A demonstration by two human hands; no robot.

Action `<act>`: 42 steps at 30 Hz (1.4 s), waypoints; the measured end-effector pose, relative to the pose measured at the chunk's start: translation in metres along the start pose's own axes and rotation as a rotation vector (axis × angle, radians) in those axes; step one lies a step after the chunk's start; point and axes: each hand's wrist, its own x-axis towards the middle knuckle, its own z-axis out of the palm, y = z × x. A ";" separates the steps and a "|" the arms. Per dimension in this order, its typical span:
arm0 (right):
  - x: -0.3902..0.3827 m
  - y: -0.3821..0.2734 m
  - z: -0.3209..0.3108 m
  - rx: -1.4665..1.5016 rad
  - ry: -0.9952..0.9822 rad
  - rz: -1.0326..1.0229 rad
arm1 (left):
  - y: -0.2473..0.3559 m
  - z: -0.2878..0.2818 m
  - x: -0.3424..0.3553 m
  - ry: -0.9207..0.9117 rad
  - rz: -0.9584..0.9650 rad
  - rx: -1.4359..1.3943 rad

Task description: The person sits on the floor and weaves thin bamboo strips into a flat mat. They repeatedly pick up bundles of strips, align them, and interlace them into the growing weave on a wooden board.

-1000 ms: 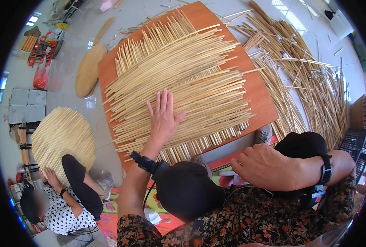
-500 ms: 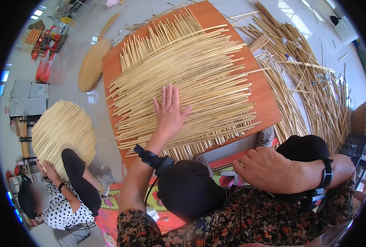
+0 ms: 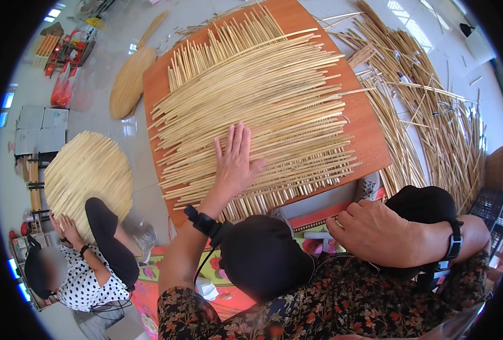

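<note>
My left hand (image 3: 233, 167) lies palm down with its fingers stretched out on a layer of pale reed-like stalks (image 3: 246, 105). These stalks run roughly left to right over a lower layer of stalks (image 3: 234, 42), whose ends stick out at the far side and near edge. Both layers rest on a reddish-brown board (image 3: 365, 133). Away from the board, my right hand (image 3: 373, 232) is over my right knee (image 3: 421, 204), back up and fingers loosely curled. Nothing shows in it, though its palm is hidden.
Loose stalks (image 3: 433, 124) cover the floor at right. A round-ended woven piece with a handle (image 3: 131, 82) lies left of the board. At lower left, another person (image 3: 87, 277) holds a round stalk panel (image 3: 87, 181). A dark crate (image 3: 489, 209) stands at far right.
My left hand has slid a little toward me across the stalks, still flat. My right hand has stayed over my knee, and the view has shifted slightly.
</note>
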 end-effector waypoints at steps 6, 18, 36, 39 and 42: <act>0.002 -0.001 0.002 -0.013 0.016 -0.012 | 0.000 0.000 -0.001 -0.030 0.040 -0.019; 0.005 -0.001 0.005 -0.064 0.006 -0.011 | -0.036 -0.003 0.029 0.032 -0.049 -0.022; -0.002 -0.001 0.011 -0.111 0.014 0.006 | -0.004 -0.010 -0.064 -0.022 0.217 -0.038; -0.001 -0.003 0.010 -0.088 -0.025 0.014 | 0.000 -0.001 -0.066 0.015 0.137 -0.013; 0.000 -0.006 0.009 -0.060 -0.071 0.046 | 0.008 0.008 -0.066 0.071 0.073 -0.025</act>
